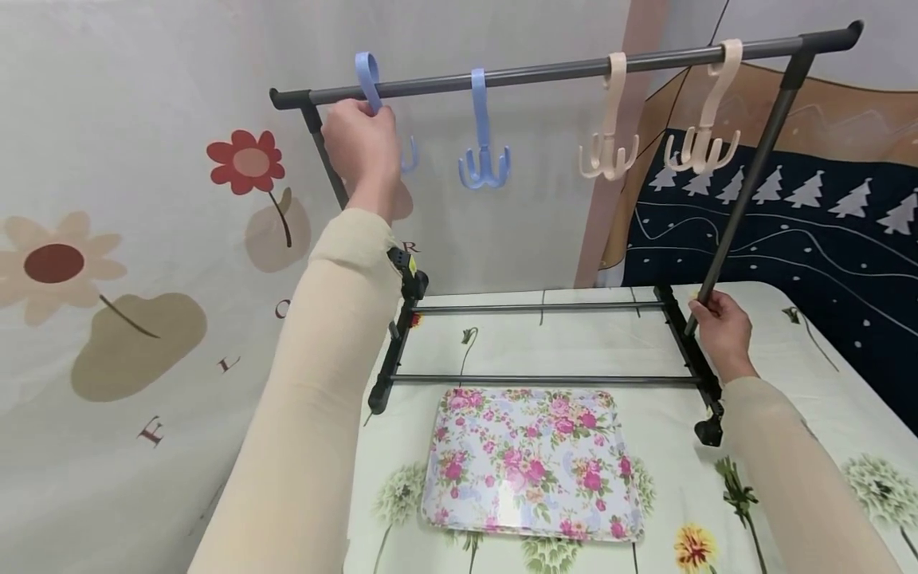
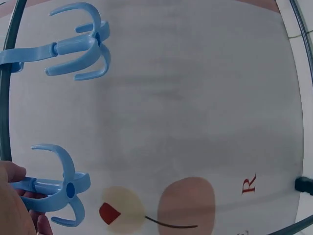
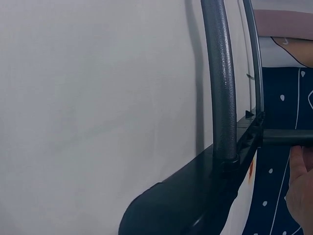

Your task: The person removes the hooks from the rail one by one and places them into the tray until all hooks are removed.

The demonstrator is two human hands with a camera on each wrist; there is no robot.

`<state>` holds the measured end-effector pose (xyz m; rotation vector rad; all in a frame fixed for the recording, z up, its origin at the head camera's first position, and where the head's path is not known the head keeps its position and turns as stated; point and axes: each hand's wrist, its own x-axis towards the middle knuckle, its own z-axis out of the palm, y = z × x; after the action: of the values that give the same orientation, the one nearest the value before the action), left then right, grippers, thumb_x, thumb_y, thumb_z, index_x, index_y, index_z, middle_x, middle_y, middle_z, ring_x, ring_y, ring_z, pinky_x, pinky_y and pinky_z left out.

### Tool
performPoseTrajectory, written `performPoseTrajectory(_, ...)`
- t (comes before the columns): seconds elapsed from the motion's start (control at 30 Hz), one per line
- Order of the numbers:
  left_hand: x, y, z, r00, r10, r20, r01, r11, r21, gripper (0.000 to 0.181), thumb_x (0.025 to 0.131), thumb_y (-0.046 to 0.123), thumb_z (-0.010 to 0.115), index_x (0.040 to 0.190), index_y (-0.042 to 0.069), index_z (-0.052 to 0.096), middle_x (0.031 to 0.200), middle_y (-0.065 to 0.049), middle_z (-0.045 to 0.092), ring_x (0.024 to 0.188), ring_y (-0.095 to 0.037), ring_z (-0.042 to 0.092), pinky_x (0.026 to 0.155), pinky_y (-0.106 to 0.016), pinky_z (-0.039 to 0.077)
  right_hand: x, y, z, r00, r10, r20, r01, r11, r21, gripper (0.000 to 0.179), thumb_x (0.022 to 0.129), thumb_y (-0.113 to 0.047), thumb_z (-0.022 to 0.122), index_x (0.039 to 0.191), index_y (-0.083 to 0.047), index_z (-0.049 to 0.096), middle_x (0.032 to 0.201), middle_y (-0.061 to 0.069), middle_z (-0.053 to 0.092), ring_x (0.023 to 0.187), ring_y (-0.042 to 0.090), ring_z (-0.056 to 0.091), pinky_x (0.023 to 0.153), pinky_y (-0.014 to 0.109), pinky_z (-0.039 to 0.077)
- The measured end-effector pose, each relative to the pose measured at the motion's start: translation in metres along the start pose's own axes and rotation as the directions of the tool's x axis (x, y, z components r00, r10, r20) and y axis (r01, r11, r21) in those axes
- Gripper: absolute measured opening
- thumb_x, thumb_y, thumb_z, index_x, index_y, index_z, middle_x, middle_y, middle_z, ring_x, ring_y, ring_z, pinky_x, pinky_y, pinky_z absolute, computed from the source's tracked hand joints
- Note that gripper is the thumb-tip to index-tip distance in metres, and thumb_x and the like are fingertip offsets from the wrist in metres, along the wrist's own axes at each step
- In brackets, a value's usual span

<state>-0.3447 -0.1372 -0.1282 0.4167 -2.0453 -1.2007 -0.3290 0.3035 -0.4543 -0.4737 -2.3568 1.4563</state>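
Up at the rail [image 1: 545, 72], the left hand [image 1: 362, 139] curls its fingers round the leftmost blue hook [image 1: 368, 80], apparently seating or lifting it; judging by that, the next move needs a clean vertical lift. The right hand [image 1: 724, 327] grips the rack's upright [image 1: 749, 187]. Below, the floral tray [image 1: 531, 458] holds nothing.

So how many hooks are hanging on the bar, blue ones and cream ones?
Blue hooks: 2, one gripped by the left hand, one hanging free.
Cream hooks: 2.
Total: 4 on the bar.
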Motion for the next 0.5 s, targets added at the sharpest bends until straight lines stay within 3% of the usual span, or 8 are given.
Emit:
performPoseTrajectory(0.1, 0.002, 0.005, -0.003, 1.000, -0.011, -0.010, 0.011, 1.000, -0.003, 0.021, 0.096, 0.025, 0.063, 0.108, 0.015, 0.077, 0.105, 0.002, 0.074, 0.093, -0.012, 0.067, 0.084, -0.029, 0.050, -0.001, -0.002, 0.000, 1.000, -0.013, -0.005, 0.013, 1.000, -0.007, 0.046, 0.105, -0.034, 0.049, 0.140, -0.005, 0.052, 0.129, 0.013, 0.057, 0.116, 0.024, 0.052, 0.100, 0.042, 0.041)
performPoseTrajectory(0.23, 0.000, 0.003, -0.006, 1.000, -0.005, -0.001, 0.005, 0.999, -0.038, 0.021, 0.095, 0.026, 0.064, 0.108, 0.015, 0.077, 0.106, 0.002, 0.074, 0.095, -0.012, 0.068, 0.087, -0.028, 0.051, -0.002, -0.003, -0.002, 1.000, -0.029, -0.005, 0.029, 0.999, -0.021, 0.044, 0.105, -0.032, 0.050, 0.138, -0.003, 0.053, 0.125, 0.012, 0.058, 0.107, 0.017, 0.053, 0.097, 0.041, 0.042)
performPoseTrajectory(0.37, -0.005, -0.005, -0.009, 0.999, 0.033, 0.007, -0.032, 0.998, -0.051, 0.022, 0.095, 0.027, 0.064, 0.110, 0.015, 0.076, 0.107, 0.002, 0.074, 0.097, -0.013, 0.067, 0.090, -0.028, 0.050, -0.003, -0.002, -0.002, 0.999, -0.037, 0.007, 0.037, 0.999, -0.013, 0.044, 0.105, -0.032, 0.049, 0.138, -0.003, 0.053, 0.123, 0.010, 0.058, 0.102, 0.010, 0.052, 0.096, 0.040, 0.043)
performPoseTrajectory(0.5, -0.008, -0.011, -0.012, 0.997, 0.070, 0.022, -0.069, 0.996, -0.049, 0.024, 0.095, 0.029, 0.064, 0.110, 0.016, 0.076, 0.106, 0.002, 0.074, 0.097, -0.013, 0.067, 0.090, -0.027, 0.049, -0.002, -0.002, -0.001, 0.999, -0.037, 0.013, 0.038, 0.999, -0.015, 0.045, 0.105, -0.033, 0.048, 0.140, -0.003, 0.052, 0.127, 0.012, 0.057, 0.107, 0.014, 0.053, 0.097, 0.040, 0.043)
